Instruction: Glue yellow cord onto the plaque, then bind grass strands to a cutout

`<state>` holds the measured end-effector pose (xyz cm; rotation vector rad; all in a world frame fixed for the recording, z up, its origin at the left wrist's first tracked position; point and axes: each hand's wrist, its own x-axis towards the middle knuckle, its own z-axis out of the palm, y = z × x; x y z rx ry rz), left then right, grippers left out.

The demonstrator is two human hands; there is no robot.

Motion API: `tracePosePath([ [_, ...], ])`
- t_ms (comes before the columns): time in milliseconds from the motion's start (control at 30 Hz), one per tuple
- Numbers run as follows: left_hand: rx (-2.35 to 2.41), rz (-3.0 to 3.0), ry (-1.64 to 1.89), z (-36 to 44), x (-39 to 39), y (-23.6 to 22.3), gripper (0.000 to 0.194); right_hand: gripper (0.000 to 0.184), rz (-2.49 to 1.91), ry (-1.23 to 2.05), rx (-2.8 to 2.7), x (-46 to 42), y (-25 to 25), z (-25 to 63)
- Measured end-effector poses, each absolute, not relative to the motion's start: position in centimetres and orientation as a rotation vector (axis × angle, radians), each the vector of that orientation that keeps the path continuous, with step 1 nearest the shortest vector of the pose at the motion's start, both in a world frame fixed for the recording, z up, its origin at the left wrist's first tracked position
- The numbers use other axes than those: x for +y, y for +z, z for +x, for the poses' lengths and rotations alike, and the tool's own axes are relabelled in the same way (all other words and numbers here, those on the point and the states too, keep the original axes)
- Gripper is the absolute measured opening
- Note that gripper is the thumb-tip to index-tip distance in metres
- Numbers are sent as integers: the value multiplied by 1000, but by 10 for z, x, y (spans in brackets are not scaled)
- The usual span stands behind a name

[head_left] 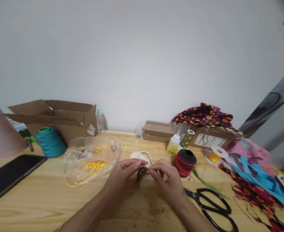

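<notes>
My left hand and my right hand meet at the middle of the wooden table, their fingertips pinching a small bundle of dark brown fibres. The fibres hang down from my fingers. Just behind them lies a cream-coloured flat piece with a thin looped outline, partly hidden by my fingers. I cannot tell if the bundle is attached to it. Loose dark fibre bits are scattered on the wood under my hands.
A clear plastic bag of yellow cord lies left of my hands. A red-and-black spool and black scissors lie to the right, beside patterned fabric. A teal thread cone, cardboard box and black tablet sit further left.
</notes>
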<state>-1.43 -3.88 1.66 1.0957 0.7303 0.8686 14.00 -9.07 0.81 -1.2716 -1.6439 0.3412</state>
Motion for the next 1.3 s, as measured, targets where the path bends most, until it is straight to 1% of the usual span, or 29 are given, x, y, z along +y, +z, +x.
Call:
tracePosePath([
  [133, 584, 812, 880, -11, -42, 17, 15, 16, -1281, 310, -1676, -90, 8, 141],
  [200, 575, 759, 891, -11, -41, 17, 13, 16, -1272, 319, -1679, -90, 8, 142],
  [300, 572, 823, 883, -12, -39, 17, 15, 15, -1255, 359, -1703, -91, 9, 141],
  [400, 611, 978, 861, -14, -38, 16, 21, 14, -1205, 354, -1711, -93, 12, 141],
  [500, 743, 1094, 861, -14, -38, 17, 21, 13, -1170, 240, -1737, -95, 15, 143],
  [600, 833, 1079, 843, -14, -38, 19, 20, 9, -1189, 119, -1782, -97, 18, 147],
  [767, 740, 1071, 655, -16, -40, 20, 22, 7, -1145, 37, -1841, -96, 20, 151],
  [900, 604, 960, 652, -16, -43, 20, 18, 7, -1128, 62, -1842, -96, 20, 151],
  [967, 564, 963, 676, -14, -43, 21, 19, 8, -1127, 64, -1847, -97, 19, 150],
  [1167, 612, 1311, 553, -14, -43, 19, 26, 13, -1116, 25, -1885, -98, 16, 143],
  [1300, 582, 1356, 448, -16, -45, 17, 23, 13, -1027, 205, -1883, -98, 12, 139],
])
